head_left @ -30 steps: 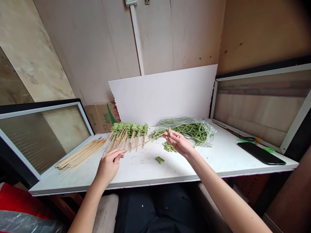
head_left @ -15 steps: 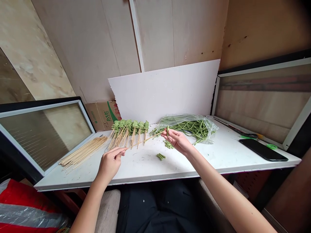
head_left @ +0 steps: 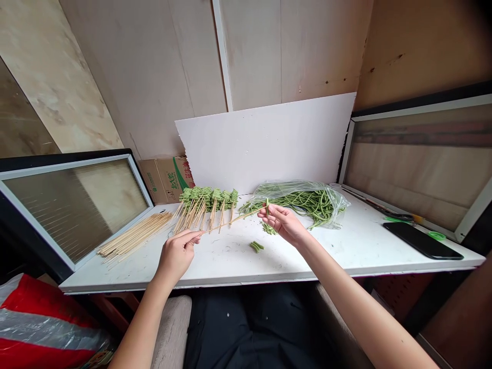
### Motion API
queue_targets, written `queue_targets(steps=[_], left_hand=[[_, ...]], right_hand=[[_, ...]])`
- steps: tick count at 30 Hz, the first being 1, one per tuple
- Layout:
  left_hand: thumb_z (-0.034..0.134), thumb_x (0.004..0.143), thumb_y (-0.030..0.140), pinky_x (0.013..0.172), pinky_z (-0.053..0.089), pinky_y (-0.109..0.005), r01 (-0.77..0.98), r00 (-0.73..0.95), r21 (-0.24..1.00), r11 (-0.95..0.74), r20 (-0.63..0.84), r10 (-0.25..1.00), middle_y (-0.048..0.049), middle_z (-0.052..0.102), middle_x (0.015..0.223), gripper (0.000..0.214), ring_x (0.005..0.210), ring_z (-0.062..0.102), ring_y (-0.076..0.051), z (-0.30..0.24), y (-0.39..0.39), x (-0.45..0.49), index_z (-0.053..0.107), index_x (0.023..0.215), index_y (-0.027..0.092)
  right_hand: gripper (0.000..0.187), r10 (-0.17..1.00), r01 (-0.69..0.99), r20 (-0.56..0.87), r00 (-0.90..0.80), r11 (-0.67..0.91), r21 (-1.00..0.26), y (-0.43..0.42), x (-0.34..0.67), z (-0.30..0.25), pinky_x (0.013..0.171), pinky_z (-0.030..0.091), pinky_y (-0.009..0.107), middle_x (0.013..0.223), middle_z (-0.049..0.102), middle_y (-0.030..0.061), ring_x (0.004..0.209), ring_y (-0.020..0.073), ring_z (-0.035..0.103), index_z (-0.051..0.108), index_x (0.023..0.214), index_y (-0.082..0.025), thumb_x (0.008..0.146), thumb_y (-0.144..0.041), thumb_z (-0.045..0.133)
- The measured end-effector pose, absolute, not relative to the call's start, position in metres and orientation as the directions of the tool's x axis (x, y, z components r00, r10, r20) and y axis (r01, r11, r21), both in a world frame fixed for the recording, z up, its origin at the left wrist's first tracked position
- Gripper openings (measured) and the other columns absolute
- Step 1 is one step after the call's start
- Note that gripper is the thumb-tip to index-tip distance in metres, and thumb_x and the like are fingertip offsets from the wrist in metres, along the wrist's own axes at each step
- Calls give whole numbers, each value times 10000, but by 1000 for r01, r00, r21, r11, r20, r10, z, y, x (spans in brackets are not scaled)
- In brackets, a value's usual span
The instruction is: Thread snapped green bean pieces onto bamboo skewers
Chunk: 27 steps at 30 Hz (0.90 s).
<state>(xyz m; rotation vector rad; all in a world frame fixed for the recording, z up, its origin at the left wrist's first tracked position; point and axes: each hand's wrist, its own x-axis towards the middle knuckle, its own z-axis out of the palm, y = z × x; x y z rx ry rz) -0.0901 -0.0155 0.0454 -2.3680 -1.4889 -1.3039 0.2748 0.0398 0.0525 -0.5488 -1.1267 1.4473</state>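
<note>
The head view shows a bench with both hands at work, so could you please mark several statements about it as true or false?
1. The left hand holds a thin stick. True.
2. The right hand holds nothing. False: it holds a short green piece by the stick's far end.
3. Long green beans lie partly in a clear plastic bag. True.
4. The black phone lies at the left end of the table. False: it lies at the right end.
5. Bare sticks lie left of the loaded skewers. True.
</note>
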Motion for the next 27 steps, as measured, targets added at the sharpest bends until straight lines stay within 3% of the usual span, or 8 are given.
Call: queue_targets(steps=[15, 27], left_hand=[[488, 919, 106, 776, 562, -285, 775, 166, 369, -513, 665, 728, -46, 793, 931, 408, 851, 751, -194, 45, -17, -88, 841, 1090, 219], [439, 779, -52, 786, 565, -230, 828, 175, 234, -509, 754, 633, 4, 812, 953, 557, 869, 762, -164, 46, -24, -86, 835, 1043, 237]], right_hand=[[369, 938, -429, 288, -194, 183, -885, 43, 279, 51, 910, 579, 330, 1080, 792, 90, 1040, 221, 724, 826, 1036, -213, 821, -504, 895], [392, 950, -386, 287, -124, 220, -896, 39, 272, 50, 745, 530, 309, 995, 778, 84, 1010, 236, 698, 842, 960, -223, 744, -537, 933]])
